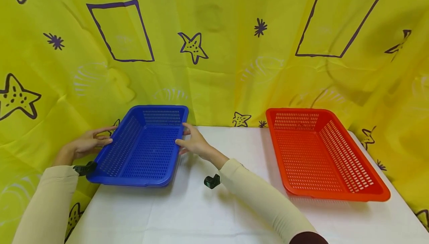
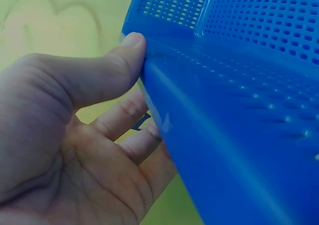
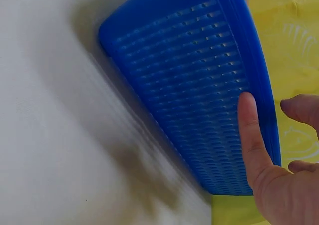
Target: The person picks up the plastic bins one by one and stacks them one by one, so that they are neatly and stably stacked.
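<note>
A blue perforated plastic basket [image 1: 147, 151] lies between my two hands. My left hand [image 1: 85, 143] is at its left side. The left wrist view shows the left thumb [image 2: 112, 70] touching the rim, while the other fingers reach partly behind the side, their tips hidden. On the opposite side, my right hand [image 1: 197, 143] touches the basket's right edge with fairly straight fingers. In the right wrist view, one finger [image 3: 249, 130] lies along the outer perforated wall just under the rim. Two other fingertips there stand apart from the rim against the yellow cloth.
A red perforated basket [image 1: 308, 158] sits on the white table [image 1: 234, 214] to the right. Yellow cloth [image 1: 221, 80] with purple drawings hangs behind and along both sides. Small dark devices stick out at both wrists, such as the one near the right wrist [image 1: 212, 181].
</note>
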{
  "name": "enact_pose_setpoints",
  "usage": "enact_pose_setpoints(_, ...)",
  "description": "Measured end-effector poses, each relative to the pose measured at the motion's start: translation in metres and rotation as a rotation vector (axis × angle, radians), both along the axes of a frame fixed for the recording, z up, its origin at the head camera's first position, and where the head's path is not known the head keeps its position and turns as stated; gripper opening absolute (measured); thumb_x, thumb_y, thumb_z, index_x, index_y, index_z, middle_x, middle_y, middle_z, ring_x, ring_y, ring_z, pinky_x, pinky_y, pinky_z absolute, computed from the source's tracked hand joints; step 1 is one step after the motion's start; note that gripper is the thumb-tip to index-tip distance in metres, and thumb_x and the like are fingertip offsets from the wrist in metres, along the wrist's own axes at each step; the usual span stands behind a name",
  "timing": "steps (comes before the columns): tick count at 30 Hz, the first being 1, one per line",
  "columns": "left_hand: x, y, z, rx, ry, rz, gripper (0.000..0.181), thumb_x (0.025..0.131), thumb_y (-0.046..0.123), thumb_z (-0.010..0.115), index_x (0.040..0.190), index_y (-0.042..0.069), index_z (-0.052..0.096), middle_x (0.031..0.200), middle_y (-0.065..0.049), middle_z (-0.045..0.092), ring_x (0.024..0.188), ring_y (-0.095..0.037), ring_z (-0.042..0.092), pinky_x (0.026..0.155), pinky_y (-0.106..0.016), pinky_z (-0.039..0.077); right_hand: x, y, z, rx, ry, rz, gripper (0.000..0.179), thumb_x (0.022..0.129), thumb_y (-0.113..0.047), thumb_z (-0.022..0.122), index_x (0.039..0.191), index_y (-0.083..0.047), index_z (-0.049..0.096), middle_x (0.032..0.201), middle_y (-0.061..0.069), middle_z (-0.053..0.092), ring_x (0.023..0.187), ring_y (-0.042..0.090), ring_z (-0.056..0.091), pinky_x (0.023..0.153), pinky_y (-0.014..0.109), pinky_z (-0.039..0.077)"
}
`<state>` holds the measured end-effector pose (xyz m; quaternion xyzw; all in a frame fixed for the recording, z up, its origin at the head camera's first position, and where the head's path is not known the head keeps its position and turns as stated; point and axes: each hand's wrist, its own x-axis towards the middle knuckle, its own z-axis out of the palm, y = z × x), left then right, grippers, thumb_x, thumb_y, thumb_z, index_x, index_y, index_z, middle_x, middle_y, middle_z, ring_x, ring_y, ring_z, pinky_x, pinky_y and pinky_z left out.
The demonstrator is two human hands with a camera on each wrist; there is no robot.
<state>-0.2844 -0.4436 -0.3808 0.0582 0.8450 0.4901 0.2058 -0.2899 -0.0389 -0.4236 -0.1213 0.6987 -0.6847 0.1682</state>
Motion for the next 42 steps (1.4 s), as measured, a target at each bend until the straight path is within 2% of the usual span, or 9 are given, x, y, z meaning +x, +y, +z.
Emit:
enact_pose_setpoints(3,0.0,0.001,-0.001,0.021,-0.004,0.008,0.068,0.107,0.019,0.056,0.165,0.014,0.021,0.155,-0.042,0.026,0.111,-0.009,0.062,0.096,-0.039,0.058,0.001,0.0,-0.001,-0.01,-0.01,-0.002,0.083,0.094,0.004,0.07,0.163,-0.012,0.027,0.147,0.024,0.044,0.067,0.026,0.072,0.083,0.058,0.059)
enact_pose_setpoints(9,0.0,0.002,-0.002,0.025,-0.006,0.027,0.069,0.106,0.017,0.059,0.165,0.013,0.023,0.153,-0.039,0.03,0.107,-0.006,0.062,0.094,-0.036,0.058,0.002,-0.001,-0.001,-0.027,-0.022,0.001,0.081,0.093,0.004,0.071,0.162,-0.007,0.029,0.147,0.023,0.044,0.068,0.027,0.073,0.076,0.047,0.063)
enact_pose_setpoints(16,-0.002,0.001,-0.002,0.033,-0.013,0.046,0.07,0.105,0.017,0.062,0.165,0.016,0.025,0.141,-0.023,0.05,0.106,-0.009,0.065,0.093,-0.034,0.059,0.002,0.0,-0.001,-0.032,-0.024,0.012,0.082,0.094,0.005,0.07,0.163,-0.007,0.027,0.146,0.022,0.043,0.064,0.024,0.071,0.086,0.059,0.058)
enact_pose_setpoints(20,-0.002,0.0,-0.001,0.028,-0.011,0.053,0.07,0.104,0.016,0.062,0.165,0.016,0.025,0.136,-0.016,0.054,0.105,-0.01,0.065,0.091,-0.034,0.059,0.002,0.0,-0.002,-0.031,-0.025,0.014,0.082,0.094,0.005,0.07,0.163,-0.007,0.027,0.146,0.021,0.044,0.062,0.023,0.07,0.087,0.06,0.056)
enact_pose_setpoints(23,-0.001,0.0,-0.001,0.013,-0.004,0.046,0.07,0.105,0.016,0.061,0.165,0.016,0.025,0.142,-0.03,0.048,0.11,-0.013,0.064,0.094,-0.037,0.058,0.002,-0.001,-0.002,-0.022,-0.022,0.014,0.082,0.094,0.004,0.07,0.163,-0.007,0.027,0.146,0.021,0.044,0.064,0.025,0.071,0.084,0.056,0.059)
enact_pose_setpoints(27,-0.001,0.003,0.003,-0.057,0.003,0.013,0.071,0.106,0.018,0.06,0.165,0.013,0.021,0.155,-0.044,0.023,0.131,-0.042,0.052,0.103,-0.051,0.053,0.001,0.0,-0.001,0.005,-0.014,0.021,0.082,0.095,0.004,0.07,0.163,-0.007,0.026,0.148,0.022,0.043,0.072,0.036,0.074,0.083,0.053,0.06)
enact_pose_setpoints(29,-0.003,0.005,0.007,-0.105,0.008,-0.012,0.071,0.106,0.018,0.059,0.165,0.01,0.02,0.156,-0.045,0.02,0.137,-0.054,0.04,0.104,-0.058,0.05,0.001,0.001,0.002,0.023,-0.011,0.028,0.082,0.095,0.004,0.069,0.163,-0.007,0.024,0.149,0.022,0.042,0.078,0.04,0.074,0.084,0.052,0.06)
enact_pose_setpoints(35,-0.006,0.011,0.016,-0.147,-0.019,-0.032,0.072,0.104,0.013,0.061,0.163,0.006,0.019,0.149,-0.042,0.035,0.121,-0.038,0.057,0.097,-0.055,0.055,0.0,0.003,0.005,0.051,-0.022,0.048,0.084,0.095,0.004,0.07,0.163,-0.006,0.023,0.148,0.022,0.042,0.074,0.035,0.075,0.08,0.044,0.063)
enact_pose_setpoints(42,-0.006,0.017,0.022,-0.173,-0.019,-0.04,0.074,0.103,0.009,0.062,0.162,0.0,0.018,0.146,-0.042,0.041,0.114,-0.031,0.061,0.09,-0.047,0.059,-0.001,0.007,0.009,0.064,-0.025,0.062,0.084,0.094,0.005,0.071,0.163,-0.005,0.023,0.146,0.023,0.043,0.071,0.032,0.075,0.075,0.039,0.064)
